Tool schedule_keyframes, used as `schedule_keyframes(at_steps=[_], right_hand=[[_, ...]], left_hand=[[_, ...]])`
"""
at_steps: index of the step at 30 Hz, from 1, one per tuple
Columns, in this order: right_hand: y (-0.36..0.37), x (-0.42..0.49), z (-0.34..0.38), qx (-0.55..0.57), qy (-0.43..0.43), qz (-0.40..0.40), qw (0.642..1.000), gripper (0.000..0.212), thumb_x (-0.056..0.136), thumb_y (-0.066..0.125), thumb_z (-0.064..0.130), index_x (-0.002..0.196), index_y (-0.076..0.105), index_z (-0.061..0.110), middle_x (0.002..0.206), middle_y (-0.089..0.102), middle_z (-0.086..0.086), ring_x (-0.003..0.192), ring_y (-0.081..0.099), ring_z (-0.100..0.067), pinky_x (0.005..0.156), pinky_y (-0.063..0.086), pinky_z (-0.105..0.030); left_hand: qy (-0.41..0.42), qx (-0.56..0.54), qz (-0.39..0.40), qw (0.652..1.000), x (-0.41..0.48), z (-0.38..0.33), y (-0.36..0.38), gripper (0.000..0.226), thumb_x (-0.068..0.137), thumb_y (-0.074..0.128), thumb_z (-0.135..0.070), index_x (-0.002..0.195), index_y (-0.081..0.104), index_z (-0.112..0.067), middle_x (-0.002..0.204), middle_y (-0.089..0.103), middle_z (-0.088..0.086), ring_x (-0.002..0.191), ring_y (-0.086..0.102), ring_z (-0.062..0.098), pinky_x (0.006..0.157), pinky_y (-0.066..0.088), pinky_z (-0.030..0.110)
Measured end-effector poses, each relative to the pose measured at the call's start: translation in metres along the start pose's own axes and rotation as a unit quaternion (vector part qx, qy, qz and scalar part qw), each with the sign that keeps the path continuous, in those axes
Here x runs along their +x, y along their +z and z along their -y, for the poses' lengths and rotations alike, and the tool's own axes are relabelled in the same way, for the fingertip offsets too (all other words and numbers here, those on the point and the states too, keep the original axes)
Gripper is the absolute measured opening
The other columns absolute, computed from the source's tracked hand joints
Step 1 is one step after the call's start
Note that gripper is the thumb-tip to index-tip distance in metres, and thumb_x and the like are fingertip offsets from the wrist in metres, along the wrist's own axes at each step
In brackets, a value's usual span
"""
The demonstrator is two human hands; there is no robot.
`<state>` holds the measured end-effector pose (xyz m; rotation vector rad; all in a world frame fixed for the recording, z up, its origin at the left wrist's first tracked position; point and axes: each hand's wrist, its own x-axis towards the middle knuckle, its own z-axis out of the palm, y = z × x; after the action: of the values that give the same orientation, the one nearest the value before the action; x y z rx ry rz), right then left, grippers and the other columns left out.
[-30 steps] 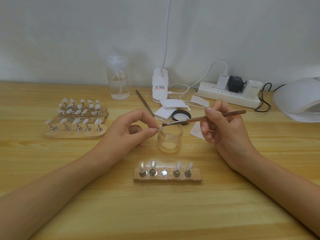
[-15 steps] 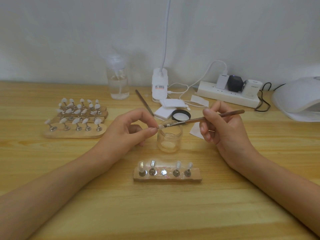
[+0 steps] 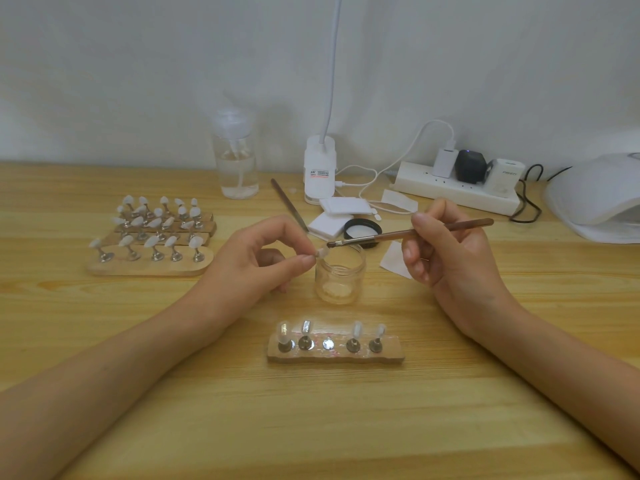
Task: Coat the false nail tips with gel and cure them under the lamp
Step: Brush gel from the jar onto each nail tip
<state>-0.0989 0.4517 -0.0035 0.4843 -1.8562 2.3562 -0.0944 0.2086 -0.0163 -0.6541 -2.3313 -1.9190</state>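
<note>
Jar (image 3: 341, 275): small, round, clear glass, open. Nail tip (image 3: 322, 252): pale, over jar's left rim, pinched between thumb and forefinger of left hand (image 3: 256, 268). Brush (image 3: 398, 234): slim brown handle, bristles touching tip, gripped pen-fashion by curled fingers of right hand (image 3: 450, 258). Lamp (image 3: 595, 199): white dome, far right of jar.

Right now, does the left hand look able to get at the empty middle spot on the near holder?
Probably yes: the left hand, pinching a nail tip, hovers just behind the holder, and the jar stands aside.
</note>
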Motion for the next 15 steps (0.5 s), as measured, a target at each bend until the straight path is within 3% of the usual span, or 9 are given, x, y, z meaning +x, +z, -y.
schedule_keyframes(at_steps=[15], right_hand=[[0.0022, -0.0011, -0.0001, -0.018, 0.003, 0.003, 1.000, 0.020, 0.088, 0.060, 0.022, 0.073, 0.048, 0.017, 0.054, 0.058, -0.004, 0.044, 0.050, -0.013, 0.042, 0.038, -0.018]], left_hand=[[-0.013, -0.004, -0.009, 1.000, -0.0014, -0.0036, 0.0013, 0.010, 0.084, 0.075, -0.014, 0.081, 0.066, -0.015, 0.079, 0.065, -0.012, 0.057, 0.052, 0.009, 0.060, 0.047, 0.019]])
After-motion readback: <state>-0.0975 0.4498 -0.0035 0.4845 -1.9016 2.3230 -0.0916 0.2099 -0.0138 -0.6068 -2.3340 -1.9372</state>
